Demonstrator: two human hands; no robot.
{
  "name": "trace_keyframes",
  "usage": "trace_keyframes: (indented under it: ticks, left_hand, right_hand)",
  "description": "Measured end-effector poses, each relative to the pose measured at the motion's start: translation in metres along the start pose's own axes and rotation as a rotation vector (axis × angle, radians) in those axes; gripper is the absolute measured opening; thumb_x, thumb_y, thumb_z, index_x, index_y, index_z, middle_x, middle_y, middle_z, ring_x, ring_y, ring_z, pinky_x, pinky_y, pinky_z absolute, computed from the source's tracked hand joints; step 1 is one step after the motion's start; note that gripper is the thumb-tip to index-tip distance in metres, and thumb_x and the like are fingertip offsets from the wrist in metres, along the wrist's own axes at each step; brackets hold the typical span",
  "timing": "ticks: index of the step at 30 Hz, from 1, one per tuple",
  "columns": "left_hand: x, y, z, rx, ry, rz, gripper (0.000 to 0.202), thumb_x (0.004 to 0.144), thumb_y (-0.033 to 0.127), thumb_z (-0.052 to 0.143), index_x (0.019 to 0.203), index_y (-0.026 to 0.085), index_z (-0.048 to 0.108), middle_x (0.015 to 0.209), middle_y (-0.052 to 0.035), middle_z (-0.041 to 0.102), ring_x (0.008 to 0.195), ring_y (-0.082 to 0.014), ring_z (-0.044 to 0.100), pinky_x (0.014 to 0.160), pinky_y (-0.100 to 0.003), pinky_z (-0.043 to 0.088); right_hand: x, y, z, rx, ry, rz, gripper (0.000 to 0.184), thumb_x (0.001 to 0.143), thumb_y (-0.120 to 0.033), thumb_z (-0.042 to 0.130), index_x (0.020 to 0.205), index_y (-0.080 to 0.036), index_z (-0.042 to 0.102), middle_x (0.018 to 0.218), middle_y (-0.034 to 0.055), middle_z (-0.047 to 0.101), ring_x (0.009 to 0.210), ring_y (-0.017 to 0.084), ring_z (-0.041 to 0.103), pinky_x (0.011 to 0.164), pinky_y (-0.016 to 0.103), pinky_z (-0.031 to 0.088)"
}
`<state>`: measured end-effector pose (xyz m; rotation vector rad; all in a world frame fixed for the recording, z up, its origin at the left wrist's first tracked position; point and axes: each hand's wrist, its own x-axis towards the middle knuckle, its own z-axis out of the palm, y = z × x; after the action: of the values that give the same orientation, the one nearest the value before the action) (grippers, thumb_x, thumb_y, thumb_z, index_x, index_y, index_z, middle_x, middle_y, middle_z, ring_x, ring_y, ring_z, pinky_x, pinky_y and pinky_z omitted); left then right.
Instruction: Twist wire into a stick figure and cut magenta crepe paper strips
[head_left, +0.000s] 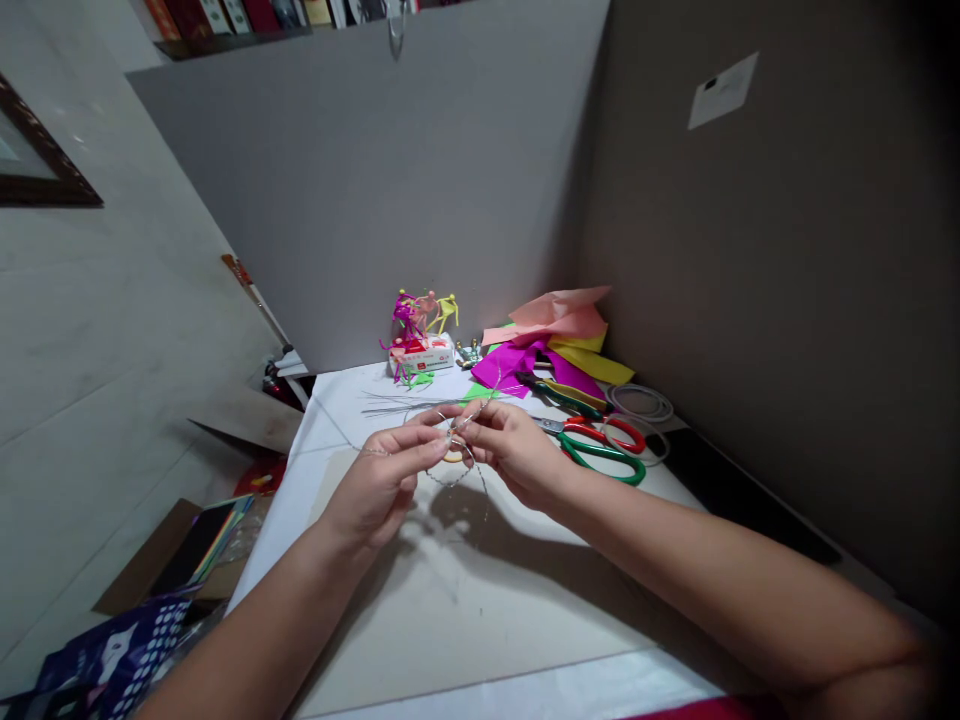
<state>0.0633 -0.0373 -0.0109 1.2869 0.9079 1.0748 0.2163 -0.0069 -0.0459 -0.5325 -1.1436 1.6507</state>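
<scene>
My left hand (390, 470) and my right hand (510, 445) meet above the board on the table. Between their fingertips they pinch a piece of thin twisted wire (450, 483), bent into loops. One wire end sticks out to the left past my left hand, another rises above my right fingers, and one hangs below. Both hands are closed on the wire; where the strands cross is partly hidden by the fingers. Just beyond my hands lie several straight thin wires (390, 402).
Red-and-green-handled scissors (604, 450), pliers (566, 395) and wire coils (641, 403) lie to the right. Coloured crepe paper (551, 320) is heaped behind. Small colourful wire figures (425, 312) stand on and around a white box (431, 355). Grey panels (420, 180) rise behind and right.
</scene>
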Motion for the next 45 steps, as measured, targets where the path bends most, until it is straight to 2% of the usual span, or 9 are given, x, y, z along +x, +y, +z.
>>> trace_keyframes:
  ticks: [6,9,13,22,26,31,36,40,45]
  left_hand:
    - [0.004,-0.004,0.002,-0.036,0.076,-0.223,0.025,0.072,0.034,0.069,0.092,0.020,0.073,0.102,-0.0074,0.069,0.099,-0.0200,0.056,0.079,-0.029,0.038]
    - [0.003,-0.005,0.000,-0.048,0.036,-0.273,0.023,0.072,0.036,0.068,0.088,0.021,0.073,0.100,-0.0061,0.069,0.097,-0.0189,0.056,0.078,-0.028,0.036]
    - [0.001,-0.001,-0.004,-0.063,-0.022,-0.257,0.018,0.072,0.033,0.070,0.082,0.019,0.074,0.088,-0.0043,0.069,0.082,-0.0131,0.055,0.074,-0.024,0.036]
    - [-0.006,0.005,-0.003,-0.004,-0.242,-0.149,0.016,0.074,0.030,0.067,0.069,0.017,0.074,0.064,-0.0028,0.060,0.060,-0.0107,0.043,0.060,-0.024,0.033]
    - [-0.004,-0.002,-0.001,0.063,-0.347,-0.088,0.020,0.075,0.032,0.065,0.070,0.015,0.076,0.061,-0.0048,0.062,0.062,-0.0133,0.047,0.063,-0.026,0.036]
    - [-0.002,-0.011,-0.006,0.006,-0.518,-0.134,0.014,0.071,0.028,0.070,0.067,0.016,0.075,0.065,-0.0075,0.070,0.062,-0.0159,0.058,0.066,-0.029,0.042]
    - [-0.005,-0.010,-0.007,0.121,-0.690,-0.215,0.018,0.070,0.032,0.071,0.069,0.015,0.076,0.068,-0.0100,0.072,0.058,-0.0147,0.057,0.055,-0.026,0.040]
    - [-0.005,-0.007,-0.008,0.220,-0.706,-0.286,0.017,0.072,0.030,0.069,0.074,0.014,0.075,0.071,-0.0087,0.072,0.057,-0.0125,0.054,0.055,-0.024,0.039]
    - [-0.002,-0.004,-0.014,0.276,-0.666,-0.290,0.018,0.073,0.028,0.067,0.065,0.012,0.068,0.069,-0.0063,0.068,0.063,-0.0125,0.054,0.061,-0.024,0.040]
  right_hand:
    - [-0.002,0.000,0.002,-0.266,0.267,-0.263,0.019,0.072,-0.031,0.066,0.073,-0.018,0.052,0.067,-0.0025,0.053,0.062,0.011,0.050,0.059,0.024,0.041]
    - [-0.003,-0.001,0.001,-0.346,0.246,-0.310,0.016,0.076,-0.030,0.064,0.076,-0.019,0.053,0.071,-0.0012,0.054,0.066,0.013,0.053,0.063,0.026,0.044]
    - [-0.004,-0.002,0.002,-0.243,0.194,-0.256,0.019,0.073,-0.031,0.067,0.075,-0.019,0.053,0.069,-0.0017,0.053,0.064,0.012,0.052,0.062,0.027,0.044]
    - [-0.004,0.001,0.002,0.113,-0.167,0.041,0.022,0.068,-0.029,0.073,0.074,-0.017,0.055,0.060,-0.0051,0.055,0.049,0.007,0.049,0.055,0.023,0.038]
    - [-0.004,0.001,-0.002,0.112,-0.305,0.168,0.021,0.070,-0.028,0.071,0.073,-0.016,0.055,0.051,-0.0052,0.056,0.043,0.008,0.052,0.049,0.020,0.037]
    - [-0.001,-0.004,-0.008,0.098,-0.396,0.251,0.023,0.065,-0.026,0.075,0.070,-0.011,0.059,0.058,-0.0022,0.058,0.050,0.009,0.055,0.050,0.019,0.041]
    - [0.003,-0.012,-0.015,0.070,-0.485,0.363,0.023,0.066,-0.023,0.076,0.072,-0.008,0.060,0.059,-0.0009,0.060,0.051,0.007,0.056,0.053,0.018,0.045]
    - [0.003,-0.025,-0.021,-0.011,-0.623,0.431,0.019,0.076,-0.027,0.069,0.079,-0.010,0.060,0.063,0.0041,0.066,0.054,0.011,0.062,0.052,0.020,0.048]
    - [0.001,-0.036,-0.024,-0.042,-0.670,0.332,0.025,0.079,-0.032,0.067,0.088,-0.009,0.063,0.074,0.0076,0.070,0.065,0.015,0.067,0.062,0.025,0.051]
